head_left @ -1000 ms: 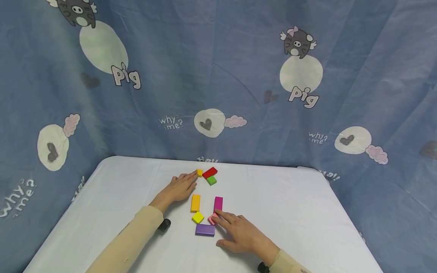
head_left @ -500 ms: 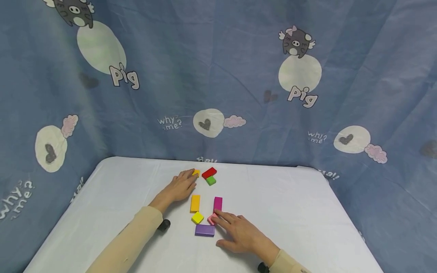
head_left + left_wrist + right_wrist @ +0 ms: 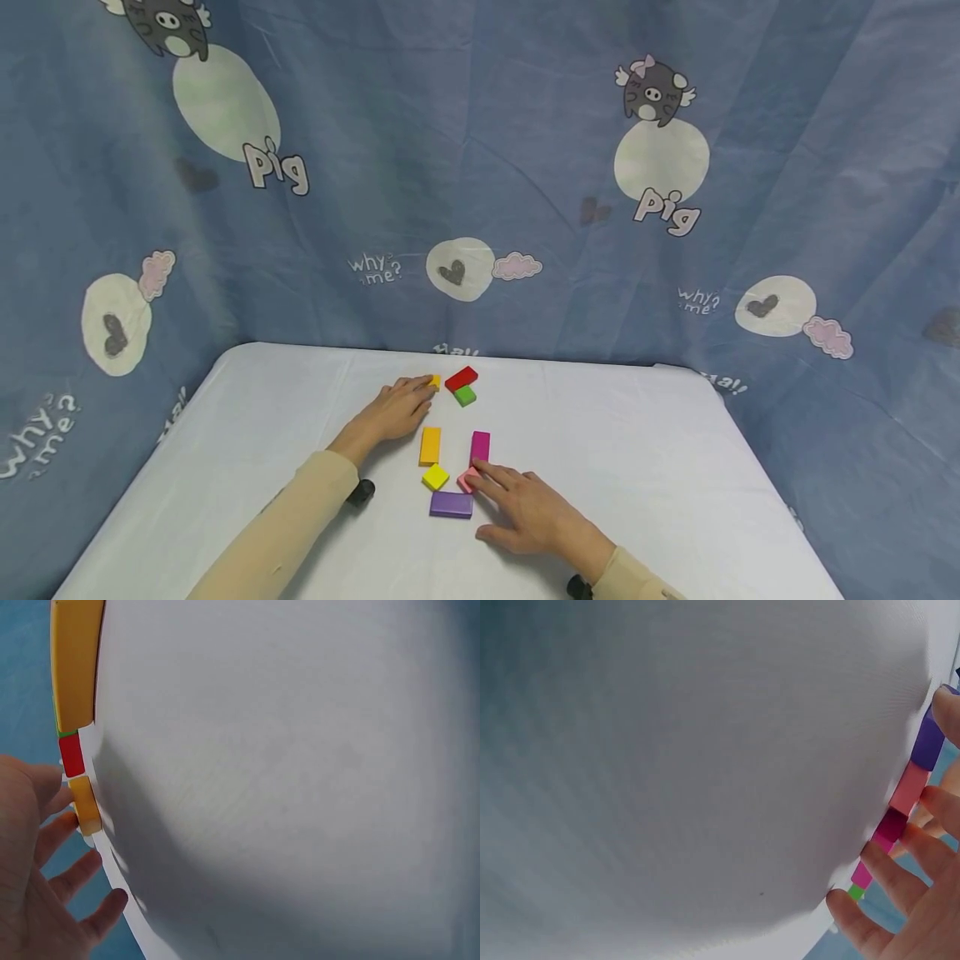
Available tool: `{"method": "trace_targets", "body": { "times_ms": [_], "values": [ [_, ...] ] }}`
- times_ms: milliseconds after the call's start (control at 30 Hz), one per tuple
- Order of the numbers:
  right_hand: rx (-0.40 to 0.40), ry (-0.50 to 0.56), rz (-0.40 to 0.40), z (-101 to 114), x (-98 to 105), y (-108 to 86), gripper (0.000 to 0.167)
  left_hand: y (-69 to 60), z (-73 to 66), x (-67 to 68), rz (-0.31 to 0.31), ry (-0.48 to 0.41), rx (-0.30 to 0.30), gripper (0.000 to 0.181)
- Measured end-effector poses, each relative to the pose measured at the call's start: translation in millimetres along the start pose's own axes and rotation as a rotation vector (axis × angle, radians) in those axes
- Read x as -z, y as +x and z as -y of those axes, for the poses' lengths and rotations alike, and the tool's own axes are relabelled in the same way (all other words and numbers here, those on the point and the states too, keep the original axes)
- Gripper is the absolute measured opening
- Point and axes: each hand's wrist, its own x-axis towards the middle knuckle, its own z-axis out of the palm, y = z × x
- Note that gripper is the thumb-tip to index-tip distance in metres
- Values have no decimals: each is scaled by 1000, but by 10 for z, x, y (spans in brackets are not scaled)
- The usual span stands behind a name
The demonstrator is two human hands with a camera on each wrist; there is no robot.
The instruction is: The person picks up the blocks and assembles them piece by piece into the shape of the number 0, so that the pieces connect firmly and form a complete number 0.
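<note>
Both unclenched, grasping nothing: left hand point(image 3: 393, 412) touches small orange block point(image 3: 88, 806), seemingly to align it; right hand point(image 3: 528, 515) touches pink block point(image 3: 910, 788), seemingly to steady it near purple block point(image 3: 451, 505).

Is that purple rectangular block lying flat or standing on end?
Flat: in the head view, the purple rectangular block shows a broad top and thin front edge.

In solid colours lie a purple block point(image 3: 451, 505), a pink block point(image 3: 467, 480), a magenta block point(image 3: 480, 447), a bright yellow block point(image 3: 435, 477), a red block point(image 3: 461, 378), a green block point(image 3: 466, 396) and 2 amber blocks point(image 3: 430, 447). The tabletop point(image 3: 637, 467) is white, the sleeves point(image 3: 281, 529) beige, the wrist cameras point(image 3: 362, 492) black. The blue curtain point(image 3: 765, 133) is printed with dark grey pigs point(image 3: 654, 92), 5 pale discs point(image 3: 662, 162), grey hearts point(image 3: 453, 272), 3 pink clouds point(image 3: 517, 267) and whitish lettering point(image 3: 684, 221).
</note>
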Motion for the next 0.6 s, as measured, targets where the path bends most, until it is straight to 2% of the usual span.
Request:
{"method": "trace_targets", "body": {
  "times_ms": [267, 467, 600],
  "values": [
    [-11, 11, 10, -12, -5, -8, 73, -37, -2, 23, -24, -31, -29, 37],
    [2, 2, -3, -19, -22, -7, 73, -31, 3, 19, -21, -60, -13, 41],
    [2, 3, -5, -19, -33, -3, 73, -14, -2, 7, 0, -43, 6, 46]
  ]
}}
